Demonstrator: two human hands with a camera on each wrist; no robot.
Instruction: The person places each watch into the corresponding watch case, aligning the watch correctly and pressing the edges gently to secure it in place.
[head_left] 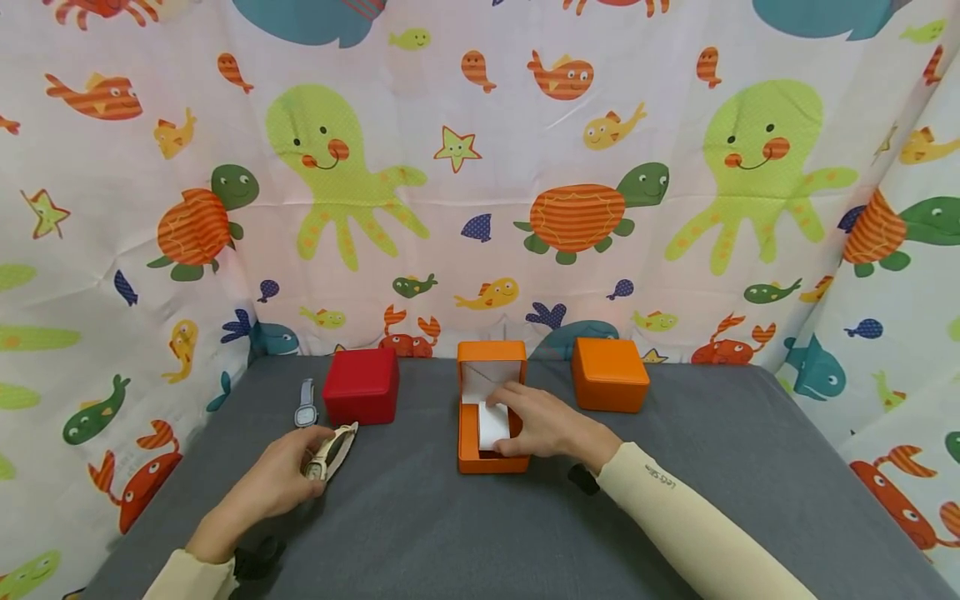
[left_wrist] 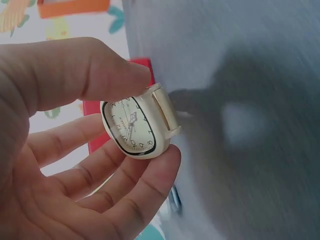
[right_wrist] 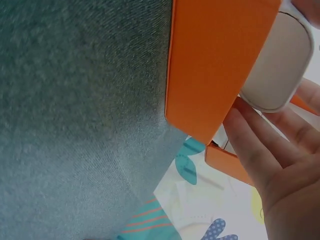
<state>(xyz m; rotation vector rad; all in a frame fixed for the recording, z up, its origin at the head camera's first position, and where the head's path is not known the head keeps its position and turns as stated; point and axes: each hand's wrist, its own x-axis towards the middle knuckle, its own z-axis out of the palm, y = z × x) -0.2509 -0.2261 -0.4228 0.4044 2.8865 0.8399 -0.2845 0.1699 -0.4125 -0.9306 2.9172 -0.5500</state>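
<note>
In the head view my left hand point(head_left: 272, 477) holds a cream wristwatch point(head_left: 327, 455) over the left part of the table. Thumb and fingers pinch its case in the left wrist view, where the oval dial of the watch point(left_wrist: 131, 125) shows between them. At the middle, an orange watch box point(head_left: 467, 463) stands with its lid raised. My right hand point(head_left: 542, 422) reaches into it and grips a white watch cushion point(head_left: 492, 427). From the right wrist the cushion's rounded end point(right_wrist: 277, 62) shows above the box wall, with fingers along its far side.
A red box point(head_left: 362, 388) stands shut at the back left, with a pale wristwatch point(head_left: 306, 410) lying beside it. At the back right sits a shut orange box point(head_left: 611, 375). A printed curtain point(head_left: 420, 250) rises behind the grey table point(head_left: 420, 533) and along its sides.
</note>
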